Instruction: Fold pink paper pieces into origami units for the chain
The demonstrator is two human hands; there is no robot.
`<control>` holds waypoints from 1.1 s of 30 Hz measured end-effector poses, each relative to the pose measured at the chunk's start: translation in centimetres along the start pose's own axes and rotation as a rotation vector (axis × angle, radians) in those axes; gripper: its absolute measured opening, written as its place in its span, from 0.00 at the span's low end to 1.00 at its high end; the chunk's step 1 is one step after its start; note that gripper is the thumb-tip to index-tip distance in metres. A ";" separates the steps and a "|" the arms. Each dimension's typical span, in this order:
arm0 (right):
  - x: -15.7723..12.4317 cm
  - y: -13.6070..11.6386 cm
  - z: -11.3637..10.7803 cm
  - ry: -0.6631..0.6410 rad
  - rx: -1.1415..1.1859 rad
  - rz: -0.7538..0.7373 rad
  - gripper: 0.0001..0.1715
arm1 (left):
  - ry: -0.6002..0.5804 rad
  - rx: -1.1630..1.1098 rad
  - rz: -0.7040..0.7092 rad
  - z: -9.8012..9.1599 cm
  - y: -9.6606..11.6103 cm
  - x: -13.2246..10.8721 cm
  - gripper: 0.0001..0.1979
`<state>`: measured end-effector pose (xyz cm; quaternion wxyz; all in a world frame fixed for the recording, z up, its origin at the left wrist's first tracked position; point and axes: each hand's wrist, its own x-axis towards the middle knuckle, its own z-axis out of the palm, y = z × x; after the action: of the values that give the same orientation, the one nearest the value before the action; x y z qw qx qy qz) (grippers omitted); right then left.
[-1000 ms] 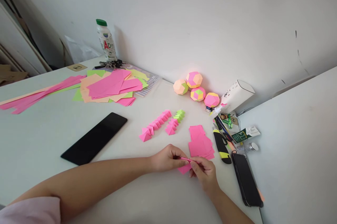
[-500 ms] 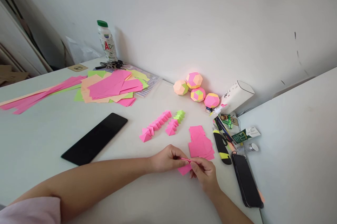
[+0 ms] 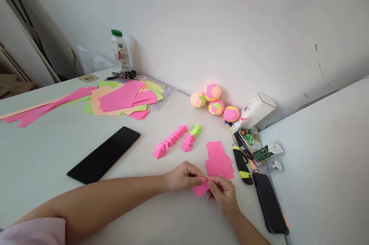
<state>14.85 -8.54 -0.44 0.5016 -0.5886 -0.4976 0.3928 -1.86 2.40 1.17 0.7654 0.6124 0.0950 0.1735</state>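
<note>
Both hands meet low in the middle of the white table [image 3: 43, 153], pinching one small pink paper square [image 3: 201, 189]. My left hand [image 3: 183, 177] grips its upper edge with closed fingers. My right hand [image 3: 222, 192] pinches the same edge from the right. Just beyond them lies a loose pile of pink squares [image 3: 218, 160]. Further back stand rows of folded pink units [image 3: 170, 142] and a few green units [image 3: 196, 130].
A black phone [image 3: 103, 155] lies to the left, another dark phone [image 3: 270, 208] at the right edge. Coloured paper sheets [image 3: 122, 97], pink strips [image 3: 43, 106], a bottle [image 3: 120, 50], keys [image 3: 124, 75], several paper balls [image 3: 215, 101], a white box [image 3: 256, 108] and pens with a cutter [image 3: 242, 156] crowd the back.
The view has tilted slightly, shifting everything a little down. Both hands stay pinched on the pink square with hardly any movement.
</note>
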 end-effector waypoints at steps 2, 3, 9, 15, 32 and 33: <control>0.0 0.0 0.0 0.000 0.003 0.014 0.11 | 0.023 0.017 0.001 0.0 0.0 0.0 0.17; 0.0 0.0 0.0 0.001 0.004 0.021 0.12 | 0.034 0.025 -0.002 0.0 0.0 0.0 0.17; 0.1 -0.3 0.1 0.021 0.018 0.056 0.15 | 0.040 0.040 -0.090 -0.1 0.2 -0.1 0.18; 0.4 -0.8 0.1 0.068 0.069 0.098 0.17 | 0.211 -0.005 -0.072 -0.1 -0.1 0.2 0.15; 0.4 -1.1 0.7 0.008 -0.067 0.075 0.16 | 0.264 0.213 -0.046 0.8 -0.6 0.4 0.04; 0.3 -1.2 0.7 0.023 -0.058 0.088 0.17 | 0.262 0.182 -0.044 0.7 -0.7 0.4 0.04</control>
<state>14.00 -8.08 0.58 0.4723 -0.6288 -0.4767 0.3928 -1.11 1.79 0.70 0.6914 0.6492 0.2225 0.2258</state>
